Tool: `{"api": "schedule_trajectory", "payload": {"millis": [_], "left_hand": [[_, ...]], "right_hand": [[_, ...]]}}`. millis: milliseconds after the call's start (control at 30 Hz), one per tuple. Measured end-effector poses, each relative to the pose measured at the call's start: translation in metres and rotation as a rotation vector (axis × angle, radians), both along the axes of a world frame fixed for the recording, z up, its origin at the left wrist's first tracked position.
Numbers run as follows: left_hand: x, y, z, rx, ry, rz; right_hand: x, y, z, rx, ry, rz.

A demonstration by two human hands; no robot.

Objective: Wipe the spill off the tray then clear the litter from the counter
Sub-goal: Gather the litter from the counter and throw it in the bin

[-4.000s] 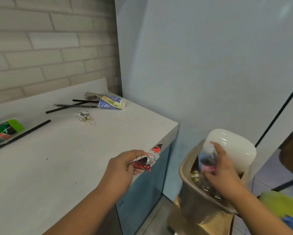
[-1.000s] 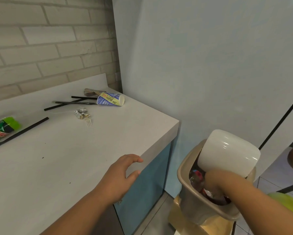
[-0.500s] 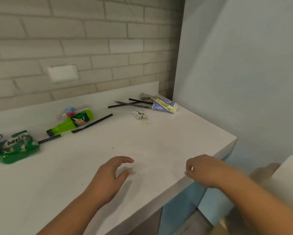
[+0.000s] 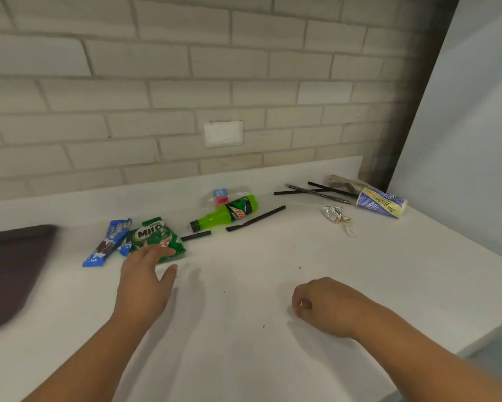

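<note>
Litter lies along the back of the white counter [image 4: 244, 300]. My left hand [image 4: 145, 277] stretches forward with straight fingers, its tips at the near edge of a green Milo packet [image 4: 154, 235]. A blue cookie wrapper [image 4: 106, 242] lies just left of the packet. Further right lie a green soda bottle [image 4: 225, 213] on its side, several black straws [image 4: 255, 218], a foil ball [image 4: 332, 213], a small fork [image 4: 350, 231] and a tipped paper cup [image 4: 381, 202]. My right hand [image 4: 322, 306] hovers loosely curled over the counter and holds nothing. A dark tray [image 4: 9, 265] sits at the left edge.
A brick wall [image 4: 186, 82] with a white plate [image 4: 223, 134] backs the counter. A pale blue panel [image 4: 470, 140] closes the right side. A small pink and blue box [image 4: 220, 196] sits behind the bottle. The counter's right edge drops off near my right forearm.
The view has swung left from the bin to the counter. My left hand has dropped its wrapper and reached the Milo packet. My right hand came out of the bin, empty.
</note>
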State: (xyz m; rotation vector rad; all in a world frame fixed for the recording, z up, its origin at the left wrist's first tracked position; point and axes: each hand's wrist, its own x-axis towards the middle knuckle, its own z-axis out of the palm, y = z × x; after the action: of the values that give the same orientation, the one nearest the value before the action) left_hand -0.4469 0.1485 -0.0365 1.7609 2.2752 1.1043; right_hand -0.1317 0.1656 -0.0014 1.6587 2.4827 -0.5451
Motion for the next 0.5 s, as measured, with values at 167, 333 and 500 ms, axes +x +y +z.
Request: {"api": "schedule_trajectory", "payload": {"millis": [167, 333, 500], "left_hand": [[-0.064, 0.030, 0.000, 0.057, -0.023, 0.175], [-0.121, 0.056, -0.017, -0.213, -0.071, 0.230], [-0.145, 0.055, -0.038, -0.455, 0.153, 0.279]], "right_hand": [[-0.028, 0.008, -0.006, -0.007, 0.013, 0.023], [-0.032, 0.013, -0.009, -0.032, 0.016, 0.013], [-0.028, 0.017, -0.013, -0.058, 0.011, 0.003]]}}
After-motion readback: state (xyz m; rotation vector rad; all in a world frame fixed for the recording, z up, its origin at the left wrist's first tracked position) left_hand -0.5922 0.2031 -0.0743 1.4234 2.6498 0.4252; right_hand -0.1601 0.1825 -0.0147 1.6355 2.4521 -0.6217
